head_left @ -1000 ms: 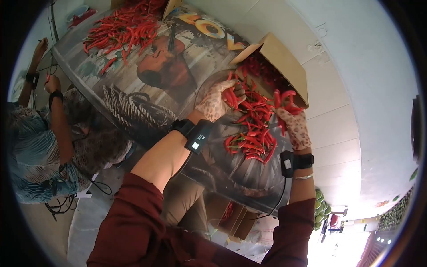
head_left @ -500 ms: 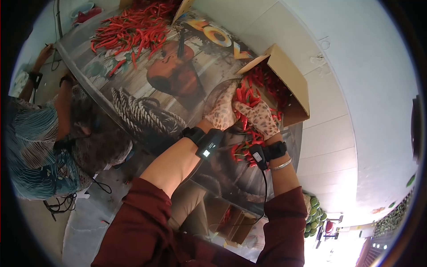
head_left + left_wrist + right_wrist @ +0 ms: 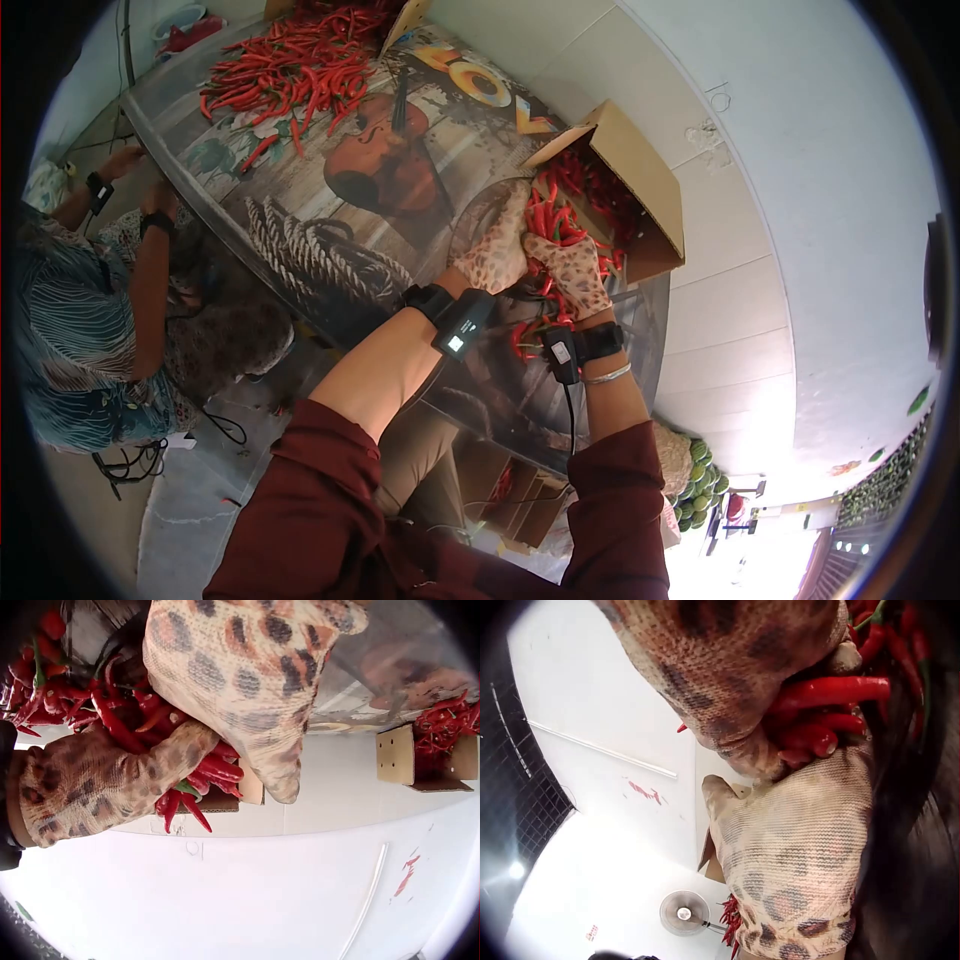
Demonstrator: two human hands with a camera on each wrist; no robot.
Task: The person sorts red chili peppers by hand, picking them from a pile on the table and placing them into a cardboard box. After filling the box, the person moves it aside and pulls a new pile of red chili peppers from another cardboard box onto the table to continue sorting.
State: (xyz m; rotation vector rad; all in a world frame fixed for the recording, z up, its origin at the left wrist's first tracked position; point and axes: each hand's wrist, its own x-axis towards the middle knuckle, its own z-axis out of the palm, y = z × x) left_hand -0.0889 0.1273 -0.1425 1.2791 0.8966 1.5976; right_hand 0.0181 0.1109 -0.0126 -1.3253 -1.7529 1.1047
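Note:
Both hands wear spotted gloves and meet at a bunch of red chilies (image 3: pixel 560 222) in front of the box. The right hand (image 3: pixel 572 272) curls round the bunch; in the left wrist view chilies (image 3: pixel 217 769) stick out past its thumb. My left hand (image 3: pixel 495 252) lies along the bunch's left side, fingers extended, also plain in the left wrist view (image 3: pixel 240 675). In the right wrist view the right hand (image 3: pixel 735 667) grips chilies (image 3: pixel 817 697) above the left hand (image 3: pixel 795 847). Loose chilies (image 3: pixel 524 342) lie below the hands.
An open cardboard box (image 3: pixel 640 180) with chilies inside lies on its side at the table's back right. A large chili pile (image 3: pixel 290 75) spreads by another box (image 3: pixel 405 25). Another person (image 3: pixel 90 330) sits at the left. Below the table edge stands a carton (image 3: pixel 530 510).
Over the last second the right hand moved left from the box's front corner to the left hand. The left hand's curled fingers straightened. Since half a second ago both hands have barely moved.

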